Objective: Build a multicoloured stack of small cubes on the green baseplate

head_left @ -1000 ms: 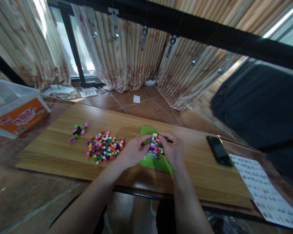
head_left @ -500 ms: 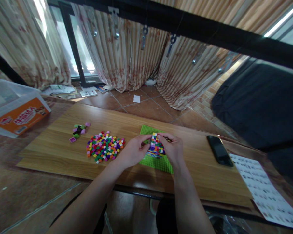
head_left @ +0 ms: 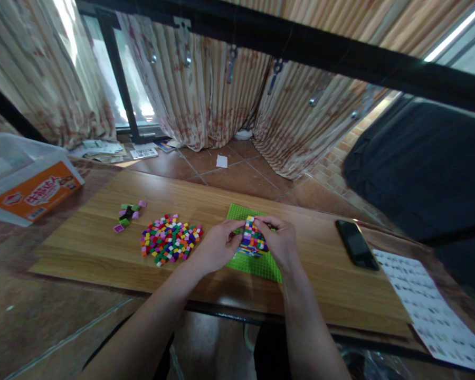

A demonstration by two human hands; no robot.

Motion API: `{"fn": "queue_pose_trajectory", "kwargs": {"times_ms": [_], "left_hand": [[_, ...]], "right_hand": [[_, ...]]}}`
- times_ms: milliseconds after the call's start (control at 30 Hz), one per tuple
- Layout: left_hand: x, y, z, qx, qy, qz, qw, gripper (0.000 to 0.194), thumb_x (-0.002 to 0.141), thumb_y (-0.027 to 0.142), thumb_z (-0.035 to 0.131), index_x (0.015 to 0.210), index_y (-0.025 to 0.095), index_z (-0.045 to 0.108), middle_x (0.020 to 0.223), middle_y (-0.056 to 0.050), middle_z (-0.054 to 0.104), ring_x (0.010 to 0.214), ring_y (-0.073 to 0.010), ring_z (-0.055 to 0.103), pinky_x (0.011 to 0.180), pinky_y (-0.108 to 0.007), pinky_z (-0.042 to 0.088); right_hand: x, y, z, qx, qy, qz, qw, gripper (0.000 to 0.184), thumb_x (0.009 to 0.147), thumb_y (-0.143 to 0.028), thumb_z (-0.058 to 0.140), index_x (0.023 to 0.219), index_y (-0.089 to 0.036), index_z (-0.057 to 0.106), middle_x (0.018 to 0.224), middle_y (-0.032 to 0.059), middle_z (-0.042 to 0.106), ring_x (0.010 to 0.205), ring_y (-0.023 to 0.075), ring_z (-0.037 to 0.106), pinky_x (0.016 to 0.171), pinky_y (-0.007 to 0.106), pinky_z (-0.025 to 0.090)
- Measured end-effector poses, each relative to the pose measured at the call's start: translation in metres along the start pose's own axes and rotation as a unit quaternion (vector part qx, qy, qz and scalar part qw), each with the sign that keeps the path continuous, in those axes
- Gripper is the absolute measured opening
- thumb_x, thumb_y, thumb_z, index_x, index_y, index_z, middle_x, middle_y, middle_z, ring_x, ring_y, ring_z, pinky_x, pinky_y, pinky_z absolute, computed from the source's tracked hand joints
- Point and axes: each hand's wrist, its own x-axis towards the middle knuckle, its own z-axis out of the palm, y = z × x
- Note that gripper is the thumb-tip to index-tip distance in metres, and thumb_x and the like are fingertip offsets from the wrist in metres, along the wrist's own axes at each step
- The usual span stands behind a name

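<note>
On one wooden board [head_left: 320, 264], two hands [head_left: 252, 244] grip one block stack [head_left: 254, 237], seemingly at its sides.

From my feed: tabletop [head_left: 309, 264] is wood, smooth, light grain, semi-gloss with a window sheen. Baseplate [head_left: 257, 266] looks plastic, rough with studs. Loose cubes [head_left: 170, 240] read as plastic, smooth-faced. Phone [head_left: 356, 245] has a glossy dark screen. Printed sheet [head_left: 415, 295] is paper, matt. I see a bin [head_left: 21, 174] in cloudy translucent plastic. Curtains [head_left: 209, 95] are pleated cloth, dark cover [head_left: 415, 158] looks like matt cloth. Floor tiles [head_left: 245, 177] look smooth, faintly shiny. Hanging clips [head_left: 230, 64] look like shiny metal.
</note>
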Motion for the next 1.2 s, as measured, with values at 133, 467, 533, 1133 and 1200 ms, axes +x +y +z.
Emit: {"fn": "queue_pose_trajectory", "kwargs": {"times_ms": [133, 467, 533, 1133, 1200], "left_hand": [[0.002, -0.008, -0.017, 0.085, 0.022, -0.044, 0.995, 0.035, 0.084, 0.017, 0.050, 0.115, 0.016, 0.066, 0.107, -0.010, 0.071, 0.089, -0.0195, 0.066, 0.085, -0.033, 0.051], [-0.011, -0.043, -0.075, 0.330, 0.012, -0.145, 0.933, 0.031, 0.082, 0.029, 0.054, 0.106, 0.016, 0.070, 0.102, -0.012, 0.071, 0.089, -0.0259, 0.066, 0.084, -0.037, 0.049], [-0.013, -0.040, -0.073, 0.338, -0.013, -0.130, 0.932, 0.029, 0.080, 0.030, 0.058, 0.103, 0.017, 0.070, 0.104, -0.012, 0.070, 0.091, -0.0268, 0.065, 0.085, -0.038, 0.048], [-0.007, -0.032, -0.050, 0.430, -0.043, -0.136, 0.892, 0.026, 0.084, 0.014, 0.043, 0.088, 0.014, 0.069, 0.093, -0.014, 0.069, 0.085, -0.0250, 0.067, 0.075, -0.033, 0.049], [-0.007, -0.032, -0.053, 0.408, -0.029, -0.135, 0.902, 0.026, 0.083, 0.014, 0.044, 0.086, 0.013, 0.069, 0.091, -0.015, 0.070, 0.085, -0.0265, 0.066, 0.077, -0.036, 0.049]], "right_hand": [[-0.001, 0.007, 0.001, 0.041, 0.023, 0.023, 0.999, 0.033, 0.067, -0.043, 0.072, 0.088, -0.018, 0.076, 0.080, 0.0042, 0.076, 0.071, 0.0182, 0.067, 0.068, 0.031, 0.053], [0.000, 0.010, 0.002, 0.056, 0.130, 0.011, 0.990, 0.029, 0.072, -0.042, 0.068, 0.083, -0.016, 0.076, 0.079, 0.0058, 0.076, 0.073, 0.0204, 0.068, 0.069, 0.033, 0.053], [0.000, 0.010, 0.002, 0.041, 0.133, 0.003, 0.990, 0.028, 0.073, -0.041, 0.067, 0.082, -0.016, 0.076, 0.077, 0.0055, 0.075, 0.072, 0.0204, 0.068, 0.068, 0.032, 0.052], [0.000, 0.008, 0.000, 0.014, 0.144, -0.028, 0.989, 0.023, 0.074, -0.036, 0.066, 0.081, -0.017, 0.075, 0.079, 0.0054, 0.076, 0.074, 0.0207, 0.069, 0.070, 0.033, 0.053], [-0.001, 0.007, -0.001, 0.009, 0.153, -0.036, 0.988, 0.022, 0.075, -0.035, 0.065, 0.080, -0.016, 0.075, 0.077, 0.0052, 0.075, 0.073, 0.0207, 0.068, 0.069, 0.033, 0.053]]}}
